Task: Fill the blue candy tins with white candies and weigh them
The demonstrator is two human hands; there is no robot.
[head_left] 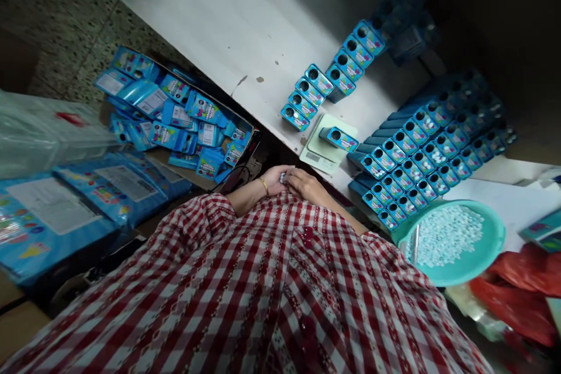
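Note:
Both hands are together at the table's near edge, close to the checked shirt. My left hand (275,180), with a gold bracelet at the wrist, is curled around a few small pale pieces (283,177). My right hand (305,184) rests against it from the right, fingers bent over the pieces; what its fingertips hold is hidden. Just beyond them a blue tin (340,138) stands with its top open on a pale scale (324,155). Rows of similar open tins (412,134) stand to the right, some with white pieces inside.
Shorter tin rows (309,90) stand on the white table (245,29). At the right, a turquoise basin (497,234) holds white pieces and a metal scoop (415,245), beside red plastic bags (521,298). A box of blue packets (175,111) and large blue packs (100,187) lie left.

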